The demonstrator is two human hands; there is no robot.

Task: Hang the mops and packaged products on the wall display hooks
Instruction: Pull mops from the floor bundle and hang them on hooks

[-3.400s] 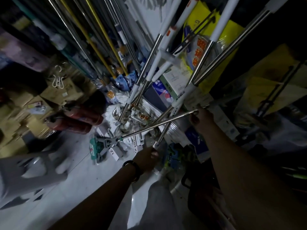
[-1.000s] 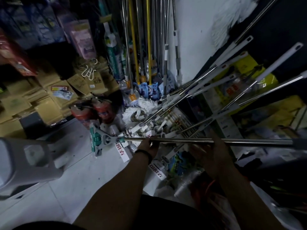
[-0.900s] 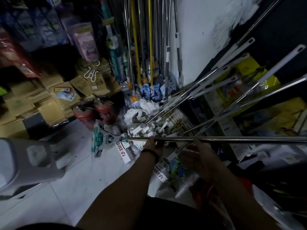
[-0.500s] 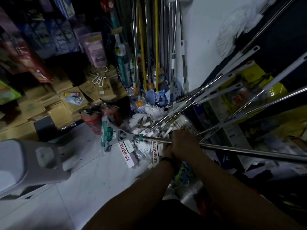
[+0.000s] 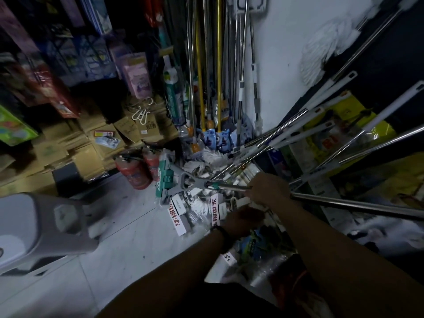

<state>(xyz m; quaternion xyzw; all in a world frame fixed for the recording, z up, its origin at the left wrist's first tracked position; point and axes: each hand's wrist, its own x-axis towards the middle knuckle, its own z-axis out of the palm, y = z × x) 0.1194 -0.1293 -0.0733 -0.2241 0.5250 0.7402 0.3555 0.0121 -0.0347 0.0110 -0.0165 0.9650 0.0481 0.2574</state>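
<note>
A sponge mop with a green-and-grey head [image 5: 165,180] and a long steel pole [image 5: 358,204] lies almost level above the floor, head to the left. My right hand [image 5: 269,191] grips the pole a short way behind the head. Just below the pole, my left hand [image 5: 241,221] hovers over white packaged mop heads [image 5: 199,206]; it is dark and blurred, so its fingers are unclear. More mops [image 5: 206,65] stand upright in the wall corner. Others [image 5: 321,125] lean in from the right.
Two red fire extinguishers [image 5: 135,172] stand on the floor left of the mop head. Cardboard boxes [image 5: 91,143] pile up behind them, under hanging packaged goods [image 5: 136,75]. A grey plastic stool [image 5: 39,226] sits at the left. A white string mop head [image 5: 321,56] hangs on the wall.
My right hand slid along the pole toward the mop head and now grips it alone. My left hand came off the pole and dropped below it. The view tilted upward.
</note>
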